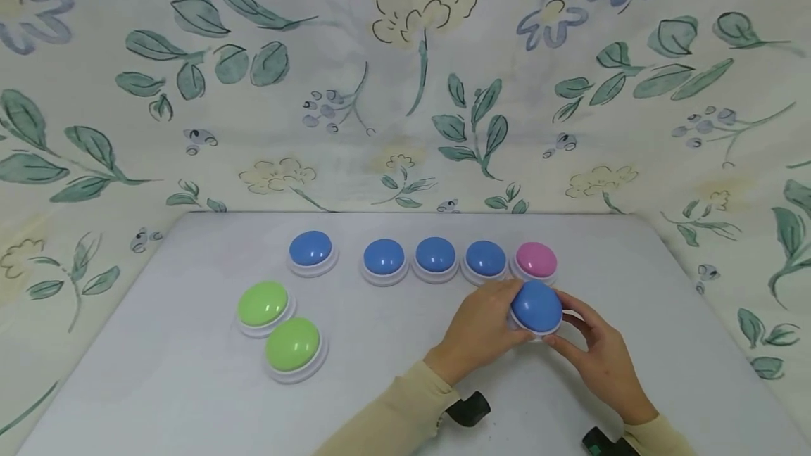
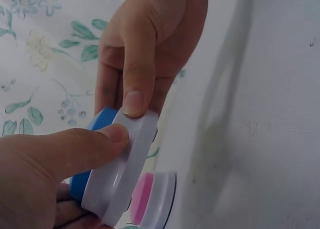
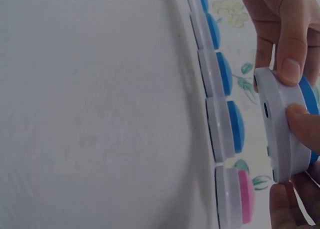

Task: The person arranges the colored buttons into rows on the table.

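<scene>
A round blue push button (image 1: pixel 537 306) on a white base is held up between both hands, in front of the pink button (image 1: pixel 536 260). My left hand (image 1: pixel 476 333) grips its left side, thumb (image 2: pixel 112 134) on the white base. From the right, my right hand (image 1: pixel 602 357) pinches the same base between thumb and fingers. The wrist views show the button raised off the white table (image 3: pixel 100 114), its underside turned toward the tabletop. Part of its blue dome is hidden by the hands there.
Left of the pink button stand blue buttons in a row (image 1: pixel 435 256), with another blue button (image 1: pixel 310 250) farther left. Two green buttons (image 1: pixel 262 305) (image 1: pixel 293 345) sit at the left, close together. A floral cloth (image 1: pixel 405 90) hangs behind the table's back edge.
</scene>
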`<control>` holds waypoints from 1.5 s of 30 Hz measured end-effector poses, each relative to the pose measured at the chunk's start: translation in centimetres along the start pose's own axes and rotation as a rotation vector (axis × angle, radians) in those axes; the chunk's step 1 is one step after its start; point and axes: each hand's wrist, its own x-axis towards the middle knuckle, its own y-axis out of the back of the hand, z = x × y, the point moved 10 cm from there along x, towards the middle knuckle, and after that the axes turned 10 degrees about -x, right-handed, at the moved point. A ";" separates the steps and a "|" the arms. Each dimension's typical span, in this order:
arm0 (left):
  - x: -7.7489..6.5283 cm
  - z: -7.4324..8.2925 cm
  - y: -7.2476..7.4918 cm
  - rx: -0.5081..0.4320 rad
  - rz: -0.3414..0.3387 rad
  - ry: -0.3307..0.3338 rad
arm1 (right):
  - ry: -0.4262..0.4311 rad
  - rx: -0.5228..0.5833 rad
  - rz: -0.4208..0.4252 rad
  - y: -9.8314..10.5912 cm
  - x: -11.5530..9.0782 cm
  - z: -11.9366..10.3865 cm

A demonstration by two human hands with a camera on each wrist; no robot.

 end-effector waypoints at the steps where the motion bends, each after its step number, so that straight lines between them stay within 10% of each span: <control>1: 0.0 -0.1 -0.1 0.004 0.003 0.001 | -0.002 0.007 -0.005 -0.1 0.0 0.1; 45: 2.7 -2.7 -5.3 -0.124 -0.101 0.123 | -0.185 -0.066 -0.023 0.1 -0.7 4.4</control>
